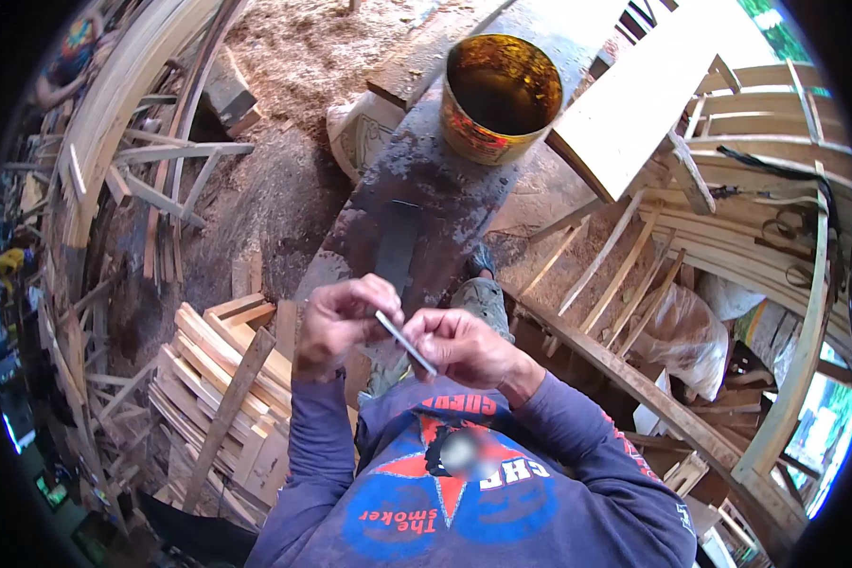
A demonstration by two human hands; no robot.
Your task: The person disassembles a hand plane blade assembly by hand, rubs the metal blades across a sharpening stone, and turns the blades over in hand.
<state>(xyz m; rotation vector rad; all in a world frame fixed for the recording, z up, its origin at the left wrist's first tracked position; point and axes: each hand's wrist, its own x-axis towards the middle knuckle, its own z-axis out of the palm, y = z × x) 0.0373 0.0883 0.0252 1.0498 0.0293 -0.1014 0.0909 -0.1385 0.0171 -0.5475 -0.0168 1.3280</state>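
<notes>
My left hand [339, 320] and my right hand [469, 346] meet in front of my chest. Between them is a short, thin grey strip [406, 343], seen nearly edge-on and slanting down to the right. My left fingers pinch near its upper end, while my right thumb and fingers close on its lower part. What the strip is made of, I cannot tell. Just beyond my hands, a dark flat rectangular piece [398, 241] lies on the stained bench plank [355, 232].
A bucket [490, 150] with amber-brown residue inside stands farther along the bench. Stacked wood offcuts [213, 355] lie at the left. Curved wooden ribs and a long beam [634, 379] run along the right, beside a clear plastic bag [686, 341]. Another person [71, 57] is at the far upper left.
</notes>
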